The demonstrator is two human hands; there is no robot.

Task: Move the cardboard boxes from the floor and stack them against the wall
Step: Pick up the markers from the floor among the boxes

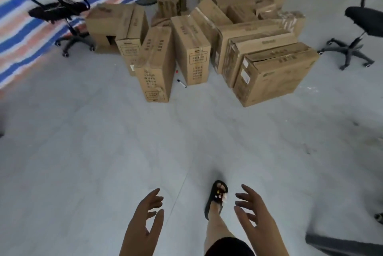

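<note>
Cardboard boxes [192,48] closed, clustered on floor [83,142]; both hands' fingers [154,199] released, empty.

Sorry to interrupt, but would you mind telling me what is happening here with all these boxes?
A person is walking across the grey floor toward a cluster of cardboard boxes standing and lying near a striped tarp. The left hand and right hand are both open, held out in front, and hold nothing. No box is being carried at this moment. A marker pen lies on the floor between the boxes, and office chairs stand on either side.
</note>
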